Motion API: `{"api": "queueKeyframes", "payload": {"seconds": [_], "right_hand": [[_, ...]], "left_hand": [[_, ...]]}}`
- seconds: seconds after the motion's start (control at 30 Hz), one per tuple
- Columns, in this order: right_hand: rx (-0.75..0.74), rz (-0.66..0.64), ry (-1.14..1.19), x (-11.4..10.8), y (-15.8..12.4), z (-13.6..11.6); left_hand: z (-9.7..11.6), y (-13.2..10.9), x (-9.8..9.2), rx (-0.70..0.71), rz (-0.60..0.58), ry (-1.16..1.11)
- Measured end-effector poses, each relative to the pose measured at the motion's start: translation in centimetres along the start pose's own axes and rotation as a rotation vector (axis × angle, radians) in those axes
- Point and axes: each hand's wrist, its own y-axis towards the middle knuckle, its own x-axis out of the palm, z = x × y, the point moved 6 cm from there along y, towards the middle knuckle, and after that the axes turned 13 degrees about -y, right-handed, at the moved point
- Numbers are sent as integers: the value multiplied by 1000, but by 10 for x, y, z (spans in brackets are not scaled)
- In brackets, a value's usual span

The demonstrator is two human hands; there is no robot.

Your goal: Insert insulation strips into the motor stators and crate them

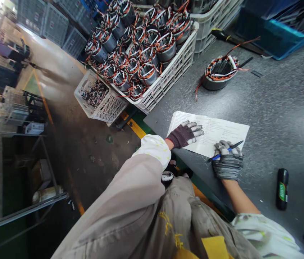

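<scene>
My left hand, in a dark maroon work glove, lies flat on a white printed sheet of paper with its fingers spread. My right hand, in a grey striped glove, grips a blue pen with its tip near the paper's lower edge. The paper rests on a speckled grey workbench. Beyond it, a copper-wound motor stator with loose orange and white leads sits on the bench, out of reach of both hands.
A white plastic crate piled with wound stators stands against the bench's far edge, beside a smaller crate of stators on the floor. A black bottle stands at the right. A blue bin sits beyond the bench.
</scene>
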Motion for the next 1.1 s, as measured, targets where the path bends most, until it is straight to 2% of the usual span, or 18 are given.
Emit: {"api": "queueKeyframes", "payload": {"seconds": [0.33, 0.83, 1.1], "right_hand": [[4, 7, -2, 1, -1, -2], [-50, 63, -21, 0, 0, -2], [-44, 52, -3, 1, -2, -1]], "left_hand": [[1, -1, -4, 10, 40, -9], [5, -4, -17, 28, 8, 56], [4, -5, -13, 13, 9, 45]]}}
